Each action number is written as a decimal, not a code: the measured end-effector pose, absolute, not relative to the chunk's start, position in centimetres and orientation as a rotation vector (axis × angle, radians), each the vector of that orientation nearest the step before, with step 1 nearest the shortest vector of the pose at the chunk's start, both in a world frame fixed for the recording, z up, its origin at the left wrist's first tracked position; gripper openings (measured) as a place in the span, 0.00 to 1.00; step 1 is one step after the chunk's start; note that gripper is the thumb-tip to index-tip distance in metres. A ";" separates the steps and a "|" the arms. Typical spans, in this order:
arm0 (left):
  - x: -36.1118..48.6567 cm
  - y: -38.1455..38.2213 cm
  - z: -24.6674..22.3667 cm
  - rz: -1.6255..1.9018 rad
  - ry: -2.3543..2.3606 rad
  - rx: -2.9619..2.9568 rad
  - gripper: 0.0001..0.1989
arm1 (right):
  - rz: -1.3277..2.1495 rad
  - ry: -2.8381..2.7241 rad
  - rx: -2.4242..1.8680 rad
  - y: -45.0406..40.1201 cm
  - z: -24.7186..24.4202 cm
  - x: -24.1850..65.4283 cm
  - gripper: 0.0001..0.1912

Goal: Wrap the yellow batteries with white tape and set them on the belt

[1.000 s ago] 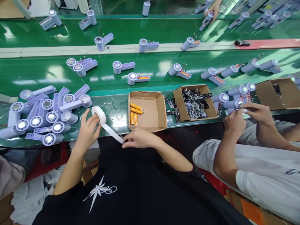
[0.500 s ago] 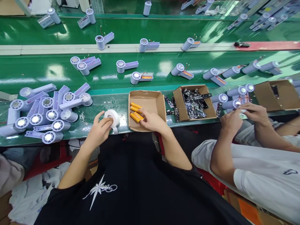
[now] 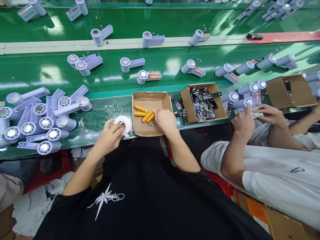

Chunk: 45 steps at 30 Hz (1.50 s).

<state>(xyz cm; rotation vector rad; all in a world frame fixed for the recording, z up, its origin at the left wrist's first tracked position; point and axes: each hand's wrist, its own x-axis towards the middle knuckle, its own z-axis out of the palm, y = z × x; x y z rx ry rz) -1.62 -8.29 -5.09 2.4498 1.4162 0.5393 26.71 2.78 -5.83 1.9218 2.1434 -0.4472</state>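
My left hand [image 3: 110, 134] is closed on a roll of white tape [image 3: 127, 125], its fingers at the roll's left side and centre hole. The roll stands by the front edge of the green bench, left of a shallow cardboard box [image 3: 166, 100]. Inside that box lie several orange cylindrical batteries [image 3: 140, 108]. My right hand [image 3: 165, 120] reaches into the box, fingers curled down and closed at the end of one battery [image 3: 150, 117]. The fingertips are partly hidden behind the hand.
Lilac fan bodies [image 3: 46, 122] are heaped on the left; others stand along the green belt [image 3: 105, 78]. A second cardboard box [image 3: 220, 116] holds black circuit boards [image 3: 203, 105], with loose boards beside it. At right, a co-worker's hands [image 3: 245, 123] work close by.
My right hand has drawn slightly back within the box, and the batteries now lie at different angles. My left hand has closed further round the tape roll. The whole view has shifted a little.
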 end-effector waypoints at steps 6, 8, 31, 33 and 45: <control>-1.0 -8.8 -6.4 0.532 1.476 2.380 0.21 | -0.664 2.293 1.957 3.2 -6.5 27.7 0.23; -1.0 -9.1 -6.5 0.561 1.477 2.377 0.20 | -0.818 2.498 2.024 2.2 -6.1 28.8 0.22; 0.1 -8.6 -5.5 0.603 1.392 2.423 0.15 | -0.865 2.475 1.786 3.3 -5.8 24.6 0.25; 0.1 -8.7 -5.6 0.621 1.371 2.454 0.14 | -0.890 2.467 1.755 3.8 -5.6 23.8 0.25; 0.1 -9.3 -5.4 0.630 1.382 2.524 0.13 | -2.235 2.442 1.785 3.4 -7.6 25.6 0.27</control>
